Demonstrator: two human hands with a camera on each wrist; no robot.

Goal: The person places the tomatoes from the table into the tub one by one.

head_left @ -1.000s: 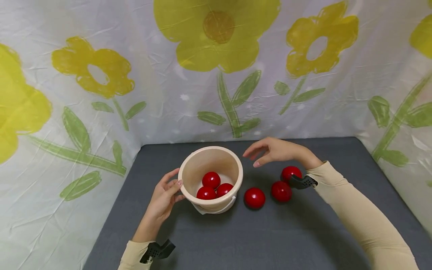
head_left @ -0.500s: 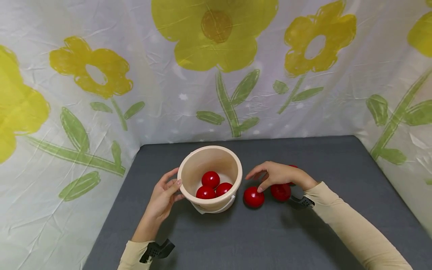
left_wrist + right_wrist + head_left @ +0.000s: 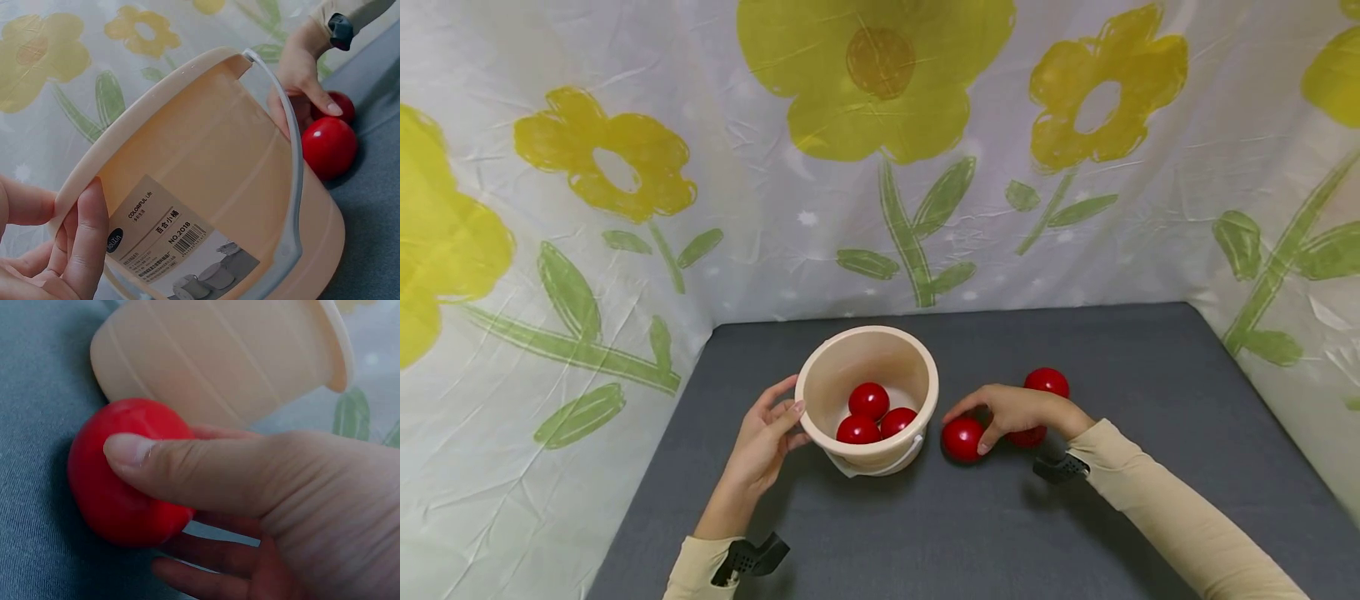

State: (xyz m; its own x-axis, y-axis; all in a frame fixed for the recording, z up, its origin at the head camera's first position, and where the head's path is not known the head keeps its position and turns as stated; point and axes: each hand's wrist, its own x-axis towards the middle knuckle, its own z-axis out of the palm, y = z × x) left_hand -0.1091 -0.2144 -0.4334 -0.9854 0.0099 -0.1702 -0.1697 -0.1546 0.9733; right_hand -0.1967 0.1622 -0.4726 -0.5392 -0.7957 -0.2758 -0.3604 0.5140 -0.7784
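Note:
A cream plastic bucket (image 3: 829,367) leans toward the head camera on the grey table, with 3 red balls (image 3: 868,401) inside. My left hand (image 3: 763,442) pinches the bucket's rim on its left side, thumb and fingers on either side of the edge in the left wrist view. Right of the bucket, my right hand (image 3: 1022,408) grips another glossy red ball (image 3: 119,494), the thumb on one side and the fingers around the other. This ball still sits on the table, close to the bucket's wall.
Two more red balls lie by the right hand: one behind it (image 3: 1047,382), the other partly hidden beneath the hand (image 3: 1028,437). A pale handle (image 3: 295,187) hangs down the bucket's side. A flowered curtain (image 3: 775,225) borders the table's far edge.
My right hand has come down toward me from beside the bucket's rim, and its fingers have closed around the nearest red ball. The left hand and bucket have stayed in place.

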